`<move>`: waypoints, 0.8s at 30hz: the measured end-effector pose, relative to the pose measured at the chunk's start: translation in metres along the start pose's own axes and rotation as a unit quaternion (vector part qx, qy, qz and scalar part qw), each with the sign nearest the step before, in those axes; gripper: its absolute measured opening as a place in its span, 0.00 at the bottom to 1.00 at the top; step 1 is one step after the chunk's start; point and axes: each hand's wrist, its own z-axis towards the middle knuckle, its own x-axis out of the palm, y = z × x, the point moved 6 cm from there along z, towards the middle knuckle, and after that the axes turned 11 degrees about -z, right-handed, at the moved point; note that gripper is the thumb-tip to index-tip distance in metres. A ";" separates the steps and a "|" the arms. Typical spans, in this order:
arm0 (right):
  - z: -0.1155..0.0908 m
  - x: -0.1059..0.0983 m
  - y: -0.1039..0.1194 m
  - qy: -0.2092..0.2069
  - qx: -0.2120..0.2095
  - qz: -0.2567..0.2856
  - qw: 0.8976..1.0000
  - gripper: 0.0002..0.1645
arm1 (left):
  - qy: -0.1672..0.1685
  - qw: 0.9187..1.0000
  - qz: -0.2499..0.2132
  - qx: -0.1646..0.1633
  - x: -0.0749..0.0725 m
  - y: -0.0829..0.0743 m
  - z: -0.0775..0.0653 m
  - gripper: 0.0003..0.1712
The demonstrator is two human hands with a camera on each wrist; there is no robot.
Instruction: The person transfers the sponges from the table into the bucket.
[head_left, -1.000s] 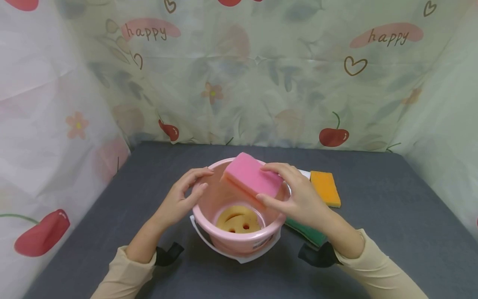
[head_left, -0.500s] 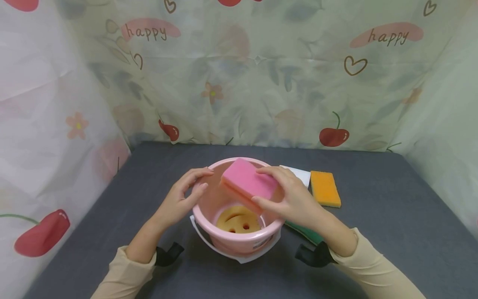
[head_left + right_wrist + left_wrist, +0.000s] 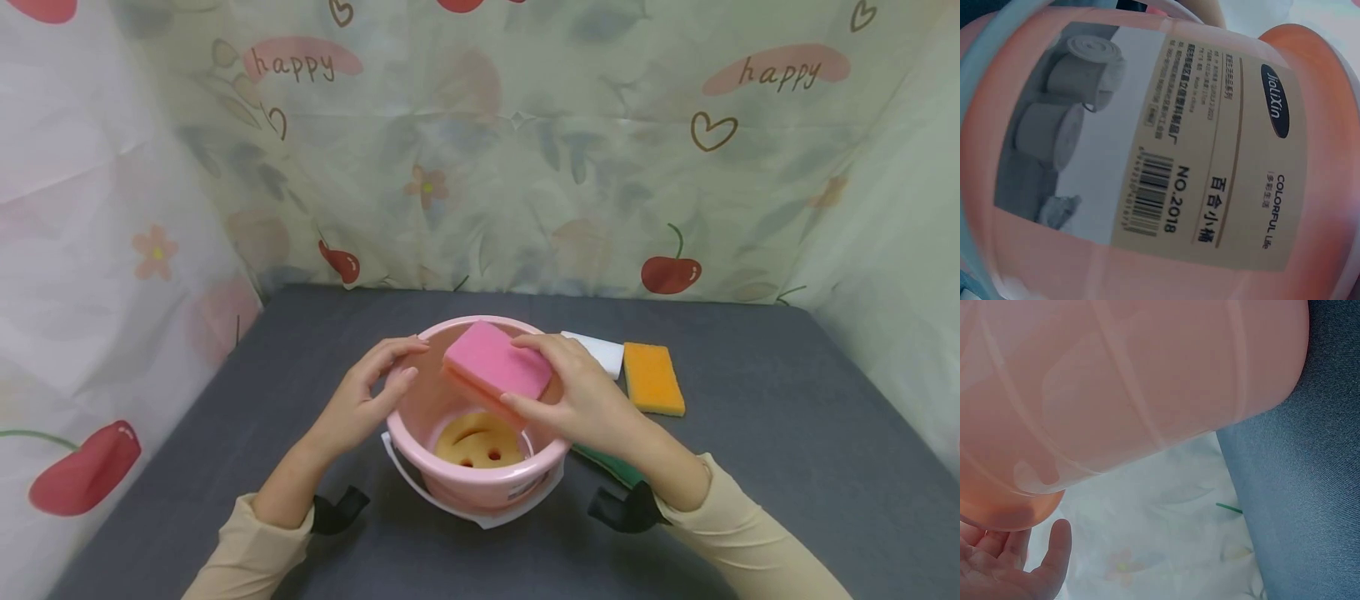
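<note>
While pinched in the right grip, pink sponge over pink bucket, left grip spread at rim.

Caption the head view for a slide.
Right grip holds a pink sponge at the mouth of a pink bucket; left grip at the rim.

Around the dark table before me hang pale curtains printed with cherries, flowers, hearts and the word "happy".
</note>
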 end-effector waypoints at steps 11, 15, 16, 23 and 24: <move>0.000 0.001 0.001 0.023 0.006 -0.021 1.000 0.34 | 0.004 1.000 0.002 -0.007 0.001 -0.001 0.000 0.19; -0.001 -0.003 0.001 0.000 -0.009 -0.010 1.000 0.30 | 0.004 1.000 0.001 -0.006 0.001 -0.001 0.000 0.19; -0.002 -0.004 0.000 -0.005 -0.008 -0.005 1.000 0.29 | 0.004 1.000 0.001 -0.005 0.001 -0.001 0.000 0.19; -0.005 -0.015 -0.013 -0.043 -0.011 0.005 0.999 0.27 | 0.004 1.000 0.002 -0.005 0.000 0.001 0.000 0.19; -0.006 -0.017 -0.015 -0.047 -0.014 0.006 0.999 0.26 | 0.003 1.000 0.002 -0.005 0.000 0.001 0.000 0.19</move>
